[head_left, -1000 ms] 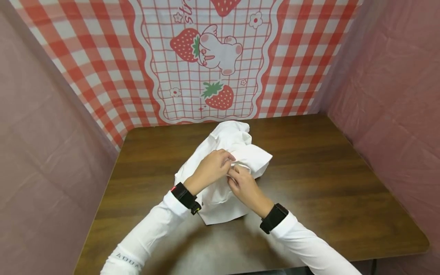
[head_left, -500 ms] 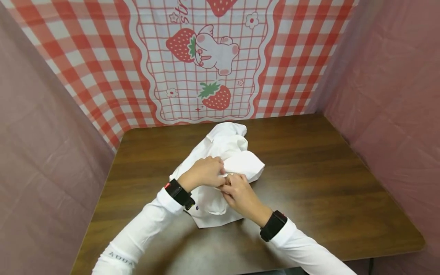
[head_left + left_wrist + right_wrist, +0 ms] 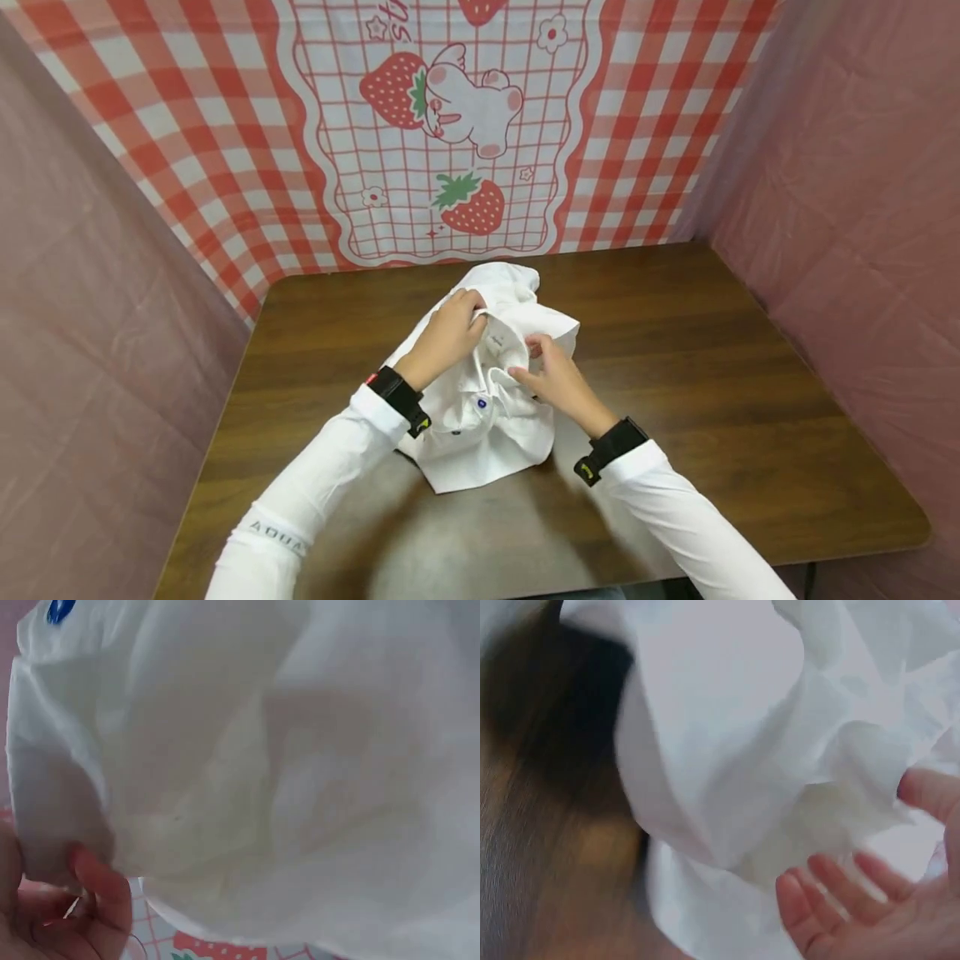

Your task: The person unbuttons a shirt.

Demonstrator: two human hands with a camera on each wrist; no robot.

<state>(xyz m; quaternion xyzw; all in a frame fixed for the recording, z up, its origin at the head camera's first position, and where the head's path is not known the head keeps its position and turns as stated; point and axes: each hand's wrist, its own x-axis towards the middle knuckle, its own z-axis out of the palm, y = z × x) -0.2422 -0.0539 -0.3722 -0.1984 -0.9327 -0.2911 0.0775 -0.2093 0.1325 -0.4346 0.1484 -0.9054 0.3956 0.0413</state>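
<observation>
A crumpled white shirt (image 3: 472, 467) lies bunched on the table, with a blue button (image 3: 482, 403) on its front. Its neck opening gapes between the two hands, and a small label (image 3: 495, 340) shows inside. The left hand (image 3: 448, 333) pinches the cloth at the left edge of that opening; in the left wrist view, its fingers (image 3: 105, 896) grip a folded corner. On the opposite side, the right hand (image 3: 558, 383) is at the cloth with thumb and fingers apart. In the right wrist view, the right hand's fingers (image 3: 855, 889) are spread beside loose folds.
The brown wooden table (image 3: 712, 375) extends on both sides of the shirt. Behind it hangs a red-and-white checked cloth (image 3: 645, 125) with strawberries. Pink curtains (image 3: 847, 208) flank the table. Each wrist wears a black band (image 3: 397, 396).
The hands, close together before, have moved apart. The left hand has gone up with the cloth edge, the right hand has loosened and moved right, and the neck opening has spread into view.
</observation>
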